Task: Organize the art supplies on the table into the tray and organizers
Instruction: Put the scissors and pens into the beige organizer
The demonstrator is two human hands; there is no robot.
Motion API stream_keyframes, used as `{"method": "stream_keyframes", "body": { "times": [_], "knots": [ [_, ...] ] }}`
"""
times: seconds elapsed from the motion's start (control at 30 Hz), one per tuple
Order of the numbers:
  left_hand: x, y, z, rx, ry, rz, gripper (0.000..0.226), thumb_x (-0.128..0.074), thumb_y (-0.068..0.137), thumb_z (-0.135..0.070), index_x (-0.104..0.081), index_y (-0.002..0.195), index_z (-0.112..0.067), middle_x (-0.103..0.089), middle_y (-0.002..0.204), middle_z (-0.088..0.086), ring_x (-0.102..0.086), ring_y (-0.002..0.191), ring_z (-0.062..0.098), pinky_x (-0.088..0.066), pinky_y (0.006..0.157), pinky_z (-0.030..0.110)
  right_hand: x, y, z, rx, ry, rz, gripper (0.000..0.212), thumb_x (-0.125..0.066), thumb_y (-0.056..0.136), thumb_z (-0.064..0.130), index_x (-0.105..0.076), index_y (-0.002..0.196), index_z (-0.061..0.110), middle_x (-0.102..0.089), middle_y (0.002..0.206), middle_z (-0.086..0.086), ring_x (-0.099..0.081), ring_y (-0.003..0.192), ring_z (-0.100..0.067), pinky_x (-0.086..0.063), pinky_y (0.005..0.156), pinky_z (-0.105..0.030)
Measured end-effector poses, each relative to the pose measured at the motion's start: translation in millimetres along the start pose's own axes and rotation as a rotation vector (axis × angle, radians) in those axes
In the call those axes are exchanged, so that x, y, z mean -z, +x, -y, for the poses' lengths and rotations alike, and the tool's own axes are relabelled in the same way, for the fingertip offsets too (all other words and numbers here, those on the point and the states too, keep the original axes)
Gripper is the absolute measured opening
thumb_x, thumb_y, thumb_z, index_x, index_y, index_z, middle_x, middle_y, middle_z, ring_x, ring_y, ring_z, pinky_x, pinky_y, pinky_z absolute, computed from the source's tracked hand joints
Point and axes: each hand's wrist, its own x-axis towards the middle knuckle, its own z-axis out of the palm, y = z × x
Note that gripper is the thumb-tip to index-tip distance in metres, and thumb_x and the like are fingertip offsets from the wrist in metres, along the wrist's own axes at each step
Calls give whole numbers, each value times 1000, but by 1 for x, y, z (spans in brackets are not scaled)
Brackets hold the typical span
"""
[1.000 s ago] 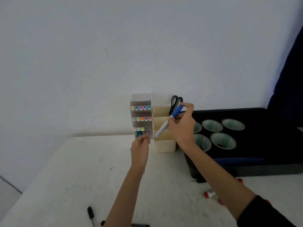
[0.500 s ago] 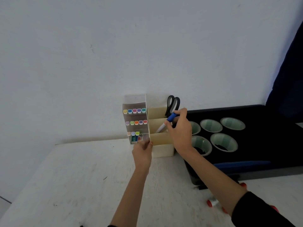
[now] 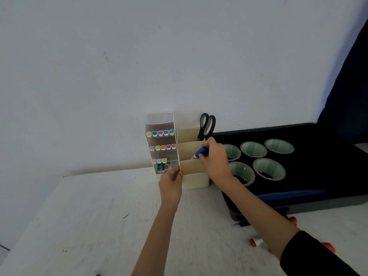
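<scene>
A cream tiered organizer stands against the wall, with black scissors in its top slot. My right hand grips a blue-capped marker that is sunk most of the way into the middle slot; only its cap end shows. Left of it, a clear tiered organizer holds rows of pastel-capped markers and small boxes at the bottom. My left hand holds the front edge where the two organizers meet.
A black tray with several green-lined round cups sits to the right. Red-capped tubes lie on the white table near my right forearm. The wall is right behind the organizers.
My right hand has lowered the blue-capped marker from above the cream organizer down into its middle slot. My left hand moved from the clear organizer's front to the edge between the two.
</scene>
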Motion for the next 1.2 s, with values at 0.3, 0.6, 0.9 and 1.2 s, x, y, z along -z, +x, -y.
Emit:
{"method": "stream_keyframes", "body": {
  "times": [0.3, 0.6, 0.9, 1.2],
  "knots": [
    [-3, -49, -37, -104, -102, -104, 27, -54, 93, -11, -55, 120, -16, -57, 110, -6, -54, 97, 4, -41, 81, 12, 48, -33, -5, -10, 150, -63, 41, -70, 80, 8, -54, 118, 9, -58, 107, -4, -53, 98, -12, -42, 81, -18],
    [-36, -116, -87, -234, -350, 109, 20, -52, 88, 0, -66, 94, -13, -67, 85, 1, -60, 75, 5, -45, 64, 9, 130, -89, -16, -153, 283, -194, 17, -66, 84, 8, -62, 98, 17, -64, 90, 4, -60, 78, -4, -48, 70, -8],
    [-85, -165, -79, -306, -251, 543, 25, -52, 89, 1, -68, 79, -15, -69, 79, -2, -64, 75, 7, -51, 70, 18, 204, -154, -68, -249, 245, -406, 12, -65, 84, 5, -70, 89, 15, -70, 83, 5, -64, 77, -1, -48, 70, -9],
    [-135, -171, -31, -485, 445, 609, 28, -50, 93, -14, -62, 118, -13, -61, 118, 0, -58, 108, 16, -46, 94, 28, 211, -201, -124, -446, -120, -64, 21, -58, 90, 6, -69, 103, 17, -64, 103, 2, -59, 86, -10, -43, 70, -7]
  ]
}}
